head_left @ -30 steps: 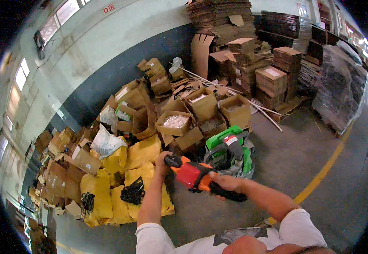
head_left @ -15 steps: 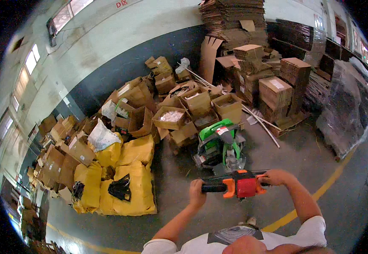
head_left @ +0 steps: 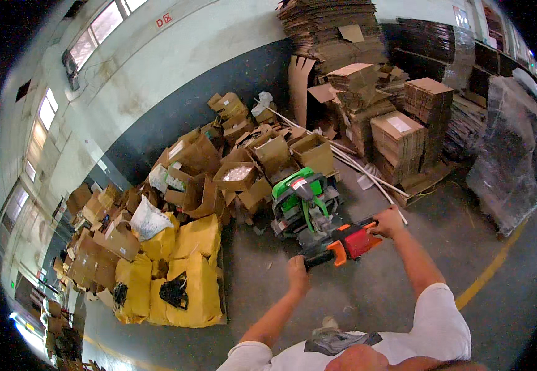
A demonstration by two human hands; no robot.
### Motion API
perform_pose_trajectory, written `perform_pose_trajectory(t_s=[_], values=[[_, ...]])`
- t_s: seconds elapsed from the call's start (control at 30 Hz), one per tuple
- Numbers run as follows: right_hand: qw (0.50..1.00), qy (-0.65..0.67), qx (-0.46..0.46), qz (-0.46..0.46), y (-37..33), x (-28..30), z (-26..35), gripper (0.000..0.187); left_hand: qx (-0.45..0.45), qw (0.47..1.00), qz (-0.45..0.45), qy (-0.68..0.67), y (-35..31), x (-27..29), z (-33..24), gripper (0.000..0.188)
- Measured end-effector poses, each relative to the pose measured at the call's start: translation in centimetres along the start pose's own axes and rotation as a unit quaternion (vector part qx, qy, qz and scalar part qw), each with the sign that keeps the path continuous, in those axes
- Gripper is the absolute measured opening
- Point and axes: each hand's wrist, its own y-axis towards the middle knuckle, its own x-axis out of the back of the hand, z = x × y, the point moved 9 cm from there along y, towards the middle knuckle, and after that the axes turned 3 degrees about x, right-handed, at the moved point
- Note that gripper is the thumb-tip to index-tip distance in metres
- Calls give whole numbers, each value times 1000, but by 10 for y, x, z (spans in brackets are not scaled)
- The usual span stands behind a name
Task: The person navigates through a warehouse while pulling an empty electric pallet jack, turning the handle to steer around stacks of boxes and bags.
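Note:
In front of me stands an electric pallet truck with a green-and-black body (head_left: 292,188). Its steering handle (head_left: 360,243) reaches toward me, with a red middle, orange sides and black grips. Wrapped around the left grip is my left hand (head_left: 298,273), closed. My right hand (head_left: 389,221) is closed on the other end, farther from me than the left. The handle slants, its right end pointing forward. The truck's lower parts and forks are hidden or cannot be made out.
Beyond the truck lies a heap of open cardboard boxes (head_left: 235,175). Yellow wrapped bales (head_left: 199,294) stand at the left. White poles (head_left: 373,177) lie by stacked flat cartons (head_left: 398,137). A plastic-wrapped stack (head_left: 508,157) rises at the right, near a yellow floor line (head_left: 491,272).
The handle has turned, its right end going forward and its left end slightly back. The truck's green body has shifted left against the boxes. Both hands keep their grip.

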Motion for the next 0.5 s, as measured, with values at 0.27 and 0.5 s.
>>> perform_pose_trajectory(t_s=[0.27, 0.5], values=[[1000, 17, 9, 13, 66, -9, -89, 52, -54, 995, 83, 0, 51, -56, -41, 43], [988, 87, 70, -110, 106, -8, -166, 57, -66, 919, 387, -30, 80, -151, -83, 52]])
